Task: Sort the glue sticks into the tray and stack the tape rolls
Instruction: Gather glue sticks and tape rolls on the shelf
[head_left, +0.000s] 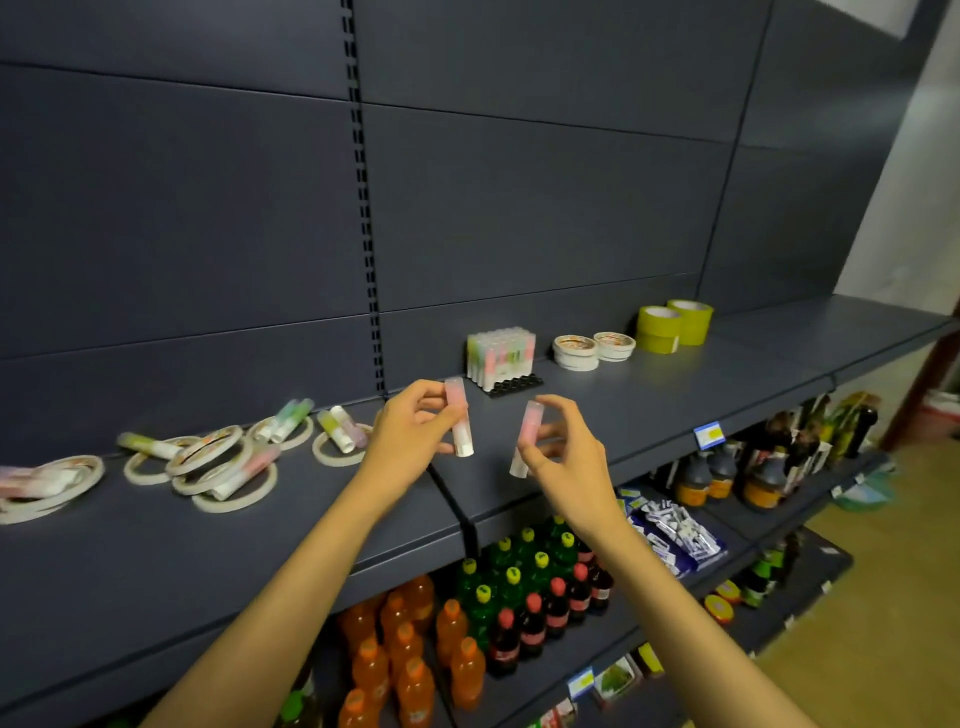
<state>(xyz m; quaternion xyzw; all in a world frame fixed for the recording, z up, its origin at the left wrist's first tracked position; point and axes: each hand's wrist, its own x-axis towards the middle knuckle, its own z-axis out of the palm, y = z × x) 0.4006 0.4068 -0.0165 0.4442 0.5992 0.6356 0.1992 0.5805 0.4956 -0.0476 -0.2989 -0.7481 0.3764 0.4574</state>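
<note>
Left hand (410, 423) pinches one pink glue stick (459, 417) upright; right hand (563, 447) pinches another (524, 436), tilted. Black tray (514, 385) lies just beyond both grips. Judgement: seat each stick base-down into a free socket, one at a time

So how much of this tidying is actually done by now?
Partly done. The black tray already holds a block of upright glue sticks, and white tape rolls sit in short stacks beside it. The left hand and right hand each hold one pink stick. Left: the loose sticks and rolls scattered on the shelf's left side.
</note>
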